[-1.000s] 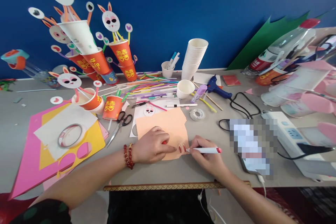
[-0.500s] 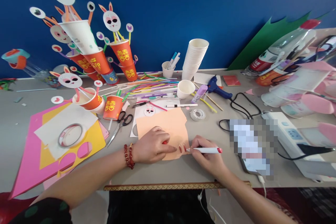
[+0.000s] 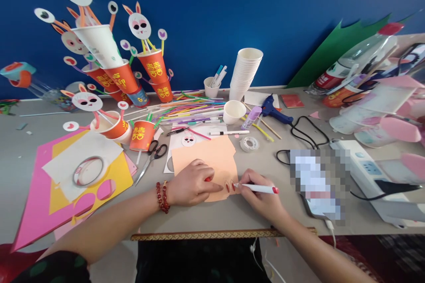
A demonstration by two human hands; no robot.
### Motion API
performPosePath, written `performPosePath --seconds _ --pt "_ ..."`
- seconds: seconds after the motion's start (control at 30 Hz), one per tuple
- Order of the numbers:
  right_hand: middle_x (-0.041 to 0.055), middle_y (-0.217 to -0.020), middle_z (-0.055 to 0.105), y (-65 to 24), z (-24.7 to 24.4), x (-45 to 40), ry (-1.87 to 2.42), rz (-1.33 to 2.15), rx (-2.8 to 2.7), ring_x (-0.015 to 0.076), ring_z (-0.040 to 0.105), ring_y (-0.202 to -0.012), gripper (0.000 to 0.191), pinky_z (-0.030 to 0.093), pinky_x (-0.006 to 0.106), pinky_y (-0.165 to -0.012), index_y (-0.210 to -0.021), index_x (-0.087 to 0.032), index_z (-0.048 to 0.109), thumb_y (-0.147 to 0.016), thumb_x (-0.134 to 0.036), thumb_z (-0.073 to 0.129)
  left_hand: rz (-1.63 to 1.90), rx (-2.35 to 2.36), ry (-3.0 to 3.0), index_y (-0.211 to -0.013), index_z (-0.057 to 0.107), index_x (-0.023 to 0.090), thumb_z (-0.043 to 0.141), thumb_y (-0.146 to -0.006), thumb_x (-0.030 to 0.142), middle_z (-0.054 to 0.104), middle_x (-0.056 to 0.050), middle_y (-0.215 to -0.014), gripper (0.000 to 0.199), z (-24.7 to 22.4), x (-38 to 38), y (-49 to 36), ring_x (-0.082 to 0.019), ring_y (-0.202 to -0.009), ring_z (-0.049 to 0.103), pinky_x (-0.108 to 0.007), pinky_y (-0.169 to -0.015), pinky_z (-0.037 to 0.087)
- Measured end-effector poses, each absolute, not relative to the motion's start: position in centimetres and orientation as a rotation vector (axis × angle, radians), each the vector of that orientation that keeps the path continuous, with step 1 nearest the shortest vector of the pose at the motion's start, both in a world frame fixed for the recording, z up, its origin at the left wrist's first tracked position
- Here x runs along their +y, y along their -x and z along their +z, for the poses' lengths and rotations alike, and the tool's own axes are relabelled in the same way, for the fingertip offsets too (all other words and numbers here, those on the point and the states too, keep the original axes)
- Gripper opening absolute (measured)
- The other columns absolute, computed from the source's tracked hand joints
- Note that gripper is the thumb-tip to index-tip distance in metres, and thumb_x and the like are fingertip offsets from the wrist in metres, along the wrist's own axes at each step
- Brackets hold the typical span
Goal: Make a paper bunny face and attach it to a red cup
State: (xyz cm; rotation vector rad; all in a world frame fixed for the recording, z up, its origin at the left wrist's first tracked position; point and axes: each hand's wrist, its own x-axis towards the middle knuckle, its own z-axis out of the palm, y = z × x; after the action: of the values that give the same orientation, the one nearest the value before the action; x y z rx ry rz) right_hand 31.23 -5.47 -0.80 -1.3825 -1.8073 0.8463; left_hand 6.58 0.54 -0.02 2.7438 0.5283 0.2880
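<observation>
A sheet of peach paper (image 3: pixel 202 152) lies before me, with two small ear shapes (image 3: pixel 230 185) drawn near its lower right edge and coloured red inside. My right hand (image 3: pixel 260 194) grips a white marker (image 3: pixel 259 188) with a red end, and its tip touches the right-hand shape. My left hand (image 3: pixel 192 183) presses on the paper, index finger stretched toward the shapes. A small red marker cap (image 3: pixel 208 179) peeks out between its curled fingers. A rabbit-face cutout (image 3: pixel 189 139) rests on white paper just beyond the peach sheet.
Scissors (image 3: pixel 151 157) and coloured paper (image 3: pixel 31 185) lie left, below rabbit-decorated cups (image 3: pixel 142 135). Coloured sticks (image 3: pixel 195 108), a stack of white cups (image 3: pixel 245 73), a tape roll (image 3: pixel 249 143) and a glue gun (image 3: pixel 277 112) stand beyond. A phone (image 3: pixel 315 185) and power strip (image 3: pixel 368 168) lie right.
The marker in my right hand has shifted very slightly, its tip still at the right-hand ear shape. My left hand stays in place, and the whole view has drifted a little.
</observation>
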Motion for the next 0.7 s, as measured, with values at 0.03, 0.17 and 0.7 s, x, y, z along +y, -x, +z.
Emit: performPosePath --seconds 0.03,0.17,0.7 --pt "-0.0037 -0.058 0.050 -31.23 -0.81 -5.47 1.379 0.850 -1.807 0.0122 0.044 -0.050 0.016 0.034 0.024 -0.050 -0.067 -0.022 0.047 -0.081 -0.018 0.053 0.286 0.526 -2.741 -0.114 0.064 0.029 0.048 -0.089 0.021 0.047 -0.002 -0.082 0.032 0.00 0.54 -6.58 -0.018 -0.074 0.042 -0.035 -0.081 0.034" --pt "-0.0036 -0.058 0.050 -31.28 -1.00 -5.52 1.386 0.863 -1.784 0.0122 0.044 -0.050 0.015 0.034 0.024 -0.049 -0.067 -0.022 0.048 -0.081 -0.018 0.054 0.267 0.533 -2.740 -0.114 0.065 0.029 0.048 -0.089 0.021 0.048 -0.003 -0.083 0.032 0.04 0.53 -6.56 -0.019 -0.075 0.042 -0.035 -0.082 0.034" --pt "0.0010 -0.069 0.057 -31.64 -0.52 -5.76 1.346 0.948 -1.487 0.0151 0.052 -0.057 0.015 0.040 0.025 -0.049 -0.083 -0.021 0.056 -0.092 -0.033 0.056 0.524 0.577 -2.542 -0.127 0.055 0.021 0.042 -0.096 0.021 0.060 -0.007 -0.092 0.033 0.19 0.45 -6.29 -0.019 -0.087 0.052 -0.036 -0.088 0.039"
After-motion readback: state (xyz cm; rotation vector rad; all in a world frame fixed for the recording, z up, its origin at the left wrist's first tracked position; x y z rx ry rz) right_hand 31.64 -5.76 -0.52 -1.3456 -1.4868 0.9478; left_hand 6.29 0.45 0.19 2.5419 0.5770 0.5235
